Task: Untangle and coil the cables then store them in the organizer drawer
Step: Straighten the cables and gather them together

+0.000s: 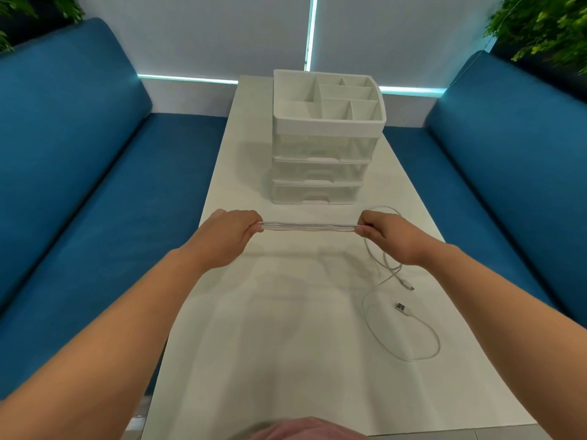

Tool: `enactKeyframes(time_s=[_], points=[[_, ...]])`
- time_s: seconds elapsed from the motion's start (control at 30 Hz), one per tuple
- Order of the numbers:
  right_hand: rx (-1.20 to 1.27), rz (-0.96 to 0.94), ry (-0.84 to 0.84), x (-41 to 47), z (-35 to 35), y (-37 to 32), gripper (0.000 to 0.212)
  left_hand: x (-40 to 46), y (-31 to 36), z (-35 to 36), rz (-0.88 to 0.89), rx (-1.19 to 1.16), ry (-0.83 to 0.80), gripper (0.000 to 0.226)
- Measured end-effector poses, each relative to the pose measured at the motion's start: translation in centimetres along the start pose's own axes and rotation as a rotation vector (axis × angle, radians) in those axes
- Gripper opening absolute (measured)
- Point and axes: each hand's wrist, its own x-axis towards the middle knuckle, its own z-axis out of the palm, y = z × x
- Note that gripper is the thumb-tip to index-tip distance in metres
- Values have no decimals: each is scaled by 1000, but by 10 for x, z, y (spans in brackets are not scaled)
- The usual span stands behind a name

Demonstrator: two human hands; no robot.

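My left hand (228,233) and right hand (386,235) each pinch one end of the folded cable bundle (309,228), held taut just in front of the organizer (320,144). It looks light, limp and springy (folds will slip unless I grip at the bends). A second loose cable (409,325) sprawls nearer me and rightward of the organizer; its drawers look closed.

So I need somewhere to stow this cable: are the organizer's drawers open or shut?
Shut: all three drawers sit flush in the organizer.
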Motion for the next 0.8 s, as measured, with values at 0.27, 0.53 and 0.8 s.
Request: enactKeyframes(time_s=[0.27,0.53,0.8], points=[[119,102,3,5,-17,0,6,0,-3,7,-125,-121,-243,26],[164,149,10,2,-16,4,16,3,16,-3,-150,-211,-134,26],[114,216,58,3,-12,-3,28,-3,29,-5,-157,-258,-55,43]])
